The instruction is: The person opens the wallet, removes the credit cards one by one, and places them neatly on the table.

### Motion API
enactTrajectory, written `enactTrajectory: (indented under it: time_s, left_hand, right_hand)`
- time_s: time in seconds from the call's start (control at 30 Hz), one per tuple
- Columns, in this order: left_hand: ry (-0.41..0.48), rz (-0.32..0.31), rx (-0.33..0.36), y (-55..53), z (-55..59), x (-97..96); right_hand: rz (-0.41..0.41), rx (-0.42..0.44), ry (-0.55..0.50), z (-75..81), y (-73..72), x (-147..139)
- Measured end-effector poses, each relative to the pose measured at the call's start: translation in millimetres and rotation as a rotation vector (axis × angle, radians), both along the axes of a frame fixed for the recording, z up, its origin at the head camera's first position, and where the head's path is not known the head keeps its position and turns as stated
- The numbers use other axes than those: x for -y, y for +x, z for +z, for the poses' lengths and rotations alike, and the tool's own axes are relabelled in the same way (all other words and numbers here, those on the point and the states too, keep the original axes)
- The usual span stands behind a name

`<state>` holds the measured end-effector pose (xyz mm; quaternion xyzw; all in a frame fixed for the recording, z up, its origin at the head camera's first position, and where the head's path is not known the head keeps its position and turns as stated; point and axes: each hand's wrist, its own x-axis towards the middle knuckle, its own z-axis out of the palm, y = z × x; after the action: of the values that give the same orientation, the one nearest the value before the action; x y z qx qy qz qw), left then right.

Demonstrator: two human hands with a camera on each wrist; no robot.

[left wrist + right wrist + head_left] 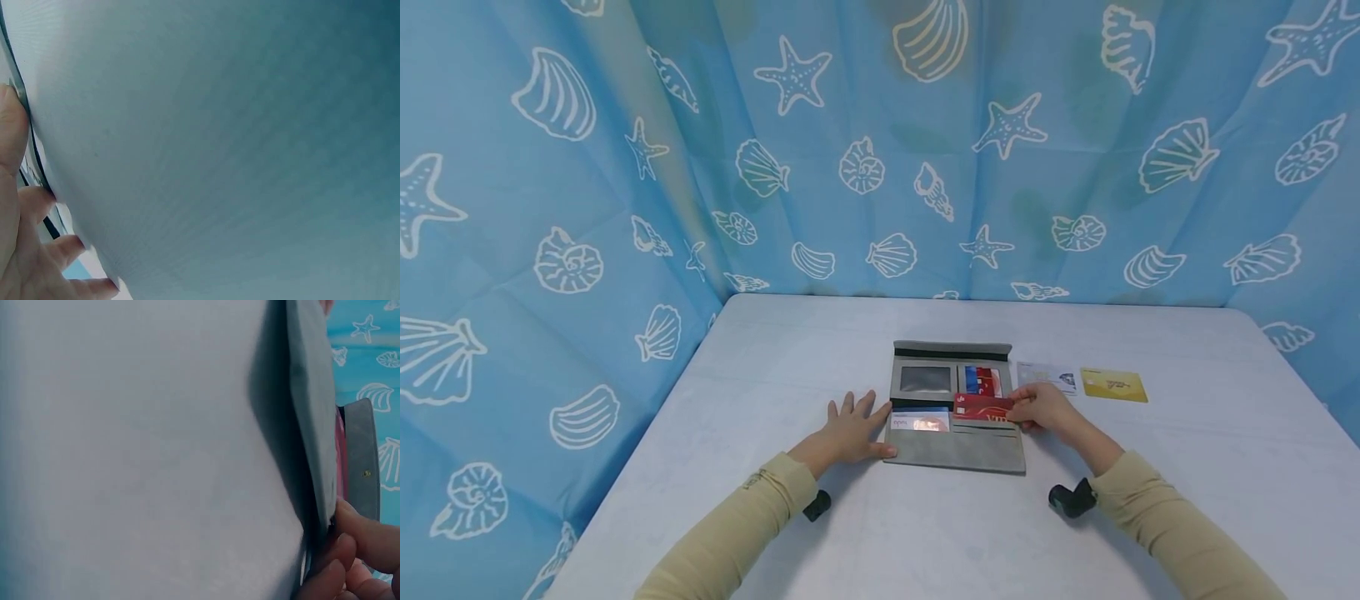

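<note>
A grey wallet (955, 451) lies unfolded on the table. My right hand (1047, 410) pinches the right end of a red card (979, 407) at the wallet's lower right slots; how far it sits in a slot I cannot tell. Spread fingers of my left hand (848, 433) touch the wallet's left edge, thumb near its lower corner. A white card (917, 421) shows in the lower left pocket. Blue and red cards (987, 382) fill the upper right slot, beside a clear window (925, 379). In the right wrist view, fingers (369, 540) are at the wallet's raised edge (312, 425).
Right of the wallet lie a pale card (1037, 377), partly behind my right hand, and a gold card (1112, 385). A white cloth covers the table (805, 350). Blue curtains (865, 217) with shell prints hang behind and at the left. Black wrist devices (1071, 498) sit below both cuffs.
</note>
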<state>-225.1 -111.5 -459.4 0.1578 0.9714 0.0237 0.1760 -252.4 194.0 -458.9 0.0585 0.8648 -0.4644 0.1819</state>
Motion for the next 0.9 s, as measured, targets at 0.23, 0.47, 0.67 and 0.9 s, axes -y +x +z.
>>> enactTrajectory:
  time_s: [0.23,0.47,0.67,0.9]
  left_hand:
    - [-0.003,0.0,-0.015,-0.4,-1.5,-0.1]
    - [-0.006,0.007,-0.014,-0.2,-2.3,-0.3]
    - [-0.007,0.008,-0.011,0.3,-2.8,0.2]
    - [0.006,0.004,-0.015,0.2,-2.1,-0.4]
  right_hand:
    - [-0.053,-0.016,-0.027,-3.3,-1.8,1.6]
    - [-0.09,-0.042,-0.087,-4.7,-6.8,3.9]
    - [-0.081,-0.035,-0.13,-6.7,-7.4,1.9]
    - [-0.066,-0.086,-0.173,-3.3,-2.9,-3.4]
